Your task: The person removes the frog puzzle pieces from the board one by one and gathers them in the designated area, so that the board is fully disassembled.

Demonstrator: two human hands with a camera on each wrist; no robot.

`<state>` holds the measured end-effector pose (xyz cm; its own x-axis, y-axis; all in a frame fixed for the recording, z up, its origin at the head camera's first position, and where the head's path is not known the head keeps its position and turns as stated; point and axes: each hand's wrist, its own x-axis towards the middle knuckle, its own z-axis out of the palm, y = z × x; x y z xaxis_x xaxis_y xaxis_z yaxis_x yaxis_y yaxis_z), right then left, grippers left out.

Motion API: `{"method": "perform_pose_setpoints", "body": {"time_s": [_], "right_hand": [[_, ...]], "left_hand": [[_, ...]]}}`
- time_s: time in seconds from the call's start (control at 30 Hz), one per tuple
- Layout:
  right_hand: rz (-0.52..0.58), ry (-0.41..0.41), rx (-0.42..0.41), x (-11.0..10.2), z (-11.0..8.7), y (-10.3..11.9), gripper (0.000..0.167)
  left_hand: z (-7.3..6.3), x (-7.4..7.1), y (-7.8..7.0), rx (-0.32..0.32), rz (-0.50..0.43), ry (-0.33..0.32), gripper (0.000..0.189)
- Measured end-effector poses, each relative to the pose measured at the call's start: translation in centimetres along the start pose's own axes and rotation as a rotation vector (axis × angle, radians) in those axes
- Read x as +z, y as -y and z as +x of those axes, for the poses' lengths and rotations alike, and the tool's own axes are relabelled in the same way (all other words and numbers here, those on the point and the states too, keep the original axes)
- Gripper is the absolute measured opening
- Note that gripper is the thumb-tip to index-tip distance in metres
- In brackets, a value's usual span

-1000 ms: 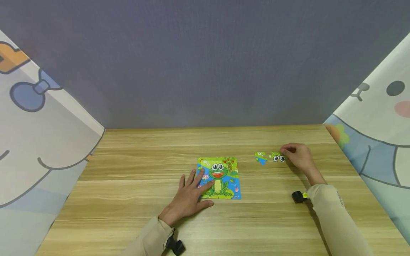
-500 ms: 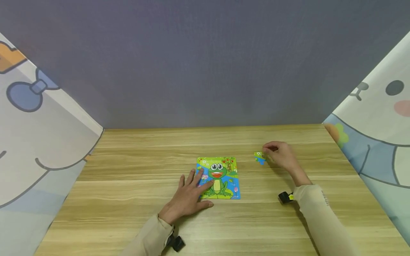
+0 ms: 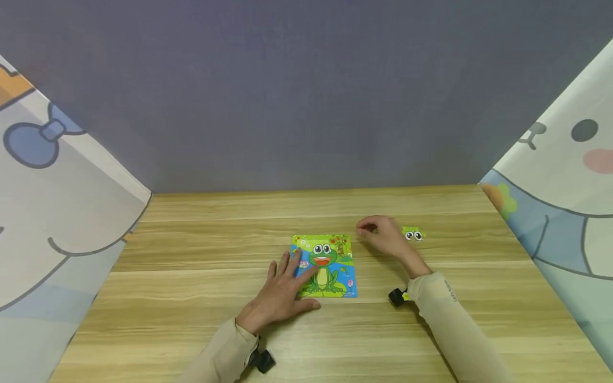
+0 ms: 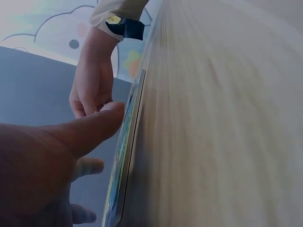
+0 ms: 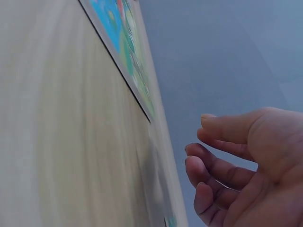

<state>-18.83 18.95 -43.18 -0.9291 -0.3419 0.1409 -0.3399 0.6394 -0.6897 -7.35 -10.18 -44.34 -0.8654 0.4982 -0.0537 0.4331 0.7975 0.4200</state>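
Observation:
A square frog jigsaw puzzle (image 3: 324,279) lies flat on the table, its picture facing up. Spread over its left side is my left hand (image 3: 280,300), fingers on the picture and thumb by the near edge. Just beyond the puzzle's upper right is my right hand (image 3: 383,236), fingers loosely bent. In the right wrist view, that right hand (image 5: 255,170) shows a gap between thumb and fingers with nothing in it. A puzzle piece with two cartoon eyes (image 3: 413,234) lies to its right. The second loose piece, green and blue, is hidden by my right hand in the head view.
The wood-grain table (image 3: 215,239) ends at a grey wall panel (image 3: 306,106) behind. Side panels with cartoon prints, one at left (image 3: 96,197) and one at right (image 3: 570,175), flank it. A small black wrist camera (image 3: 396,297) hangs below my right cuff.
My right hand has moved left from beside the eyes piece, past the green and blue piece, towards the puzzle. The eyes piece shows again. My left hand has stayed on the puzzle.

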Motion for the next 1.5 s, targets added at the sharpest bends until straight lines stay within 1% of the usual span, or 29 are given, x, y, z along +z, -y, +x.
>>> {"method": "perform_pose_setpoints", "body": {"time_s": [0.13, 0.23, 0.4, 0.6, 0.77, 0.83, 0.97, 1.1, 1.33, 1.5], "right_hand": [[0.013, 0.039, -0.024, 1.2, 0.5, 0.6, 0.017], [0.023, 0.067, -0.041, 1.9, 0.7, 1.0, 0.017], [0.016, 0.089, -0.053, 2.8, 0.9, 1.7, 0.016], [-0.015, 0.12, -0.077, 3.6, 0.9, 2.0, 0.016], [-0.008, 0.169, -0.092, 3.9, 0.8, 1.7, 0.02], [-0.015, 0.194, -0.096, 3.8, 0.8, 1.8, 0.021], [-0.048, 0.23, -0.128, 3.7, 0.6, 1.8, 0.025], [-0.05, 0.251, -0.14, 3.7, 0.5, 1.8, 0.024], [-0.064, 0.269, -0.169, 3.8, 0.5, 1.7, 0.015], [-0.071, 0.283, -0.187, 3.9, 0.5, 1.5, 0.02]], "left_hand": [[0.4, 0.0, -0.4, 0.019, -0.011, -0.015, 0.079], [0.8, 0.2, -0.7, 0.022, -0.021, 0.006, 0.08], [1.3, 0.5, -1.4, 0.022, -0.005, 0.049, 0.08], [1.5, 0.6, -1.8, 0.034, 0.021, 0.071, 0.079], [1.5, 0.8, -1.8, 0.032, 0.039, 0.081, 0.079], [1.5, 0.8, -1.8, 0.033, 0.051, 0.082, 0.079], [1.5, 1.0, -1.7, 0.037, 0.086, 0.08, 0.08], [1.5, 1.1, -1.7, 0.04, 0.116, 0.075, 0.08], [1.4, 1.2, -1.7, 0.047, 0.139, 0.064, 0.079], [1.4, 1.3, -1.6, 0.049, 0.148, 0.06, 0.079]]}}
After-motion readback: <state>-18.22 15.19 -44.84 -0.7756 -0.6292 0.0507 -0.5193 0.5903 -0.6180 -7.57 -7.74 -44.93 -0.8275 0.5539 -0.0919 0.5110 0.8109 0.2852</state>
